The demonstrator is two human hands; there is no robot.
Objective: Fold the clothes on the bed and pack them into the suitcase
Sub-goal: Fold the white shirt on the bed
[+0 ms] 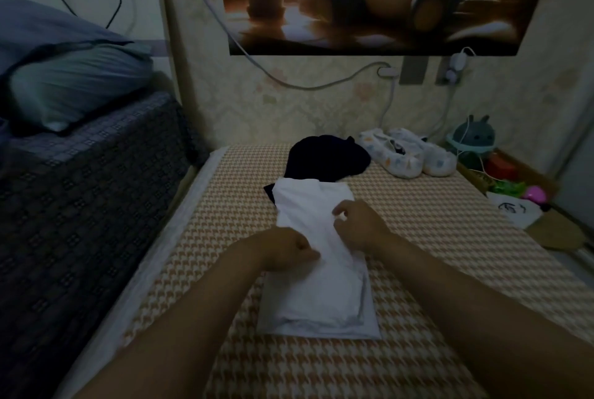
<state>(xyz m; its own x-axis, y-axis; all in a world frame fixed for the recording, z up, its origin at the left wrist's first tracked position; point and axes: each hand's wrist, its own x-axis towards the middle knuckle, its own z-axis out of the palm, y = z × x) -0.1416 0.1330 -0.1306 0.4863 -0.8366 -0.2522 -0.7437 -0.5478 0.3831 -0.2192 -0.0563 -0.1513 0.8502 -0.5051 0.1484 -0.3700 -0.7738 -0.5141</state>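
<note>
A white garment (316, 276), folded into a long narrow strip, lies on the orange houndstooth bed cover (418, 237). It rests on top of a pale folded piece (321, 331) near me. My left hand (289, 252) grips the white garment's left edge with curled fingers. My right hand (356, 221) pinches the cloth near its middle right. A black garment (324, 159) lies crumpled just beyond the white one, partly under its far end. No suitcase is in view.
A pair of white patterned slippers (408, 155) sits at the far end of the bed. A box of toys and a plush (475, 141) stands at the right. A dark quilted bed (80, 189) with pillows rises on the left.
</note>
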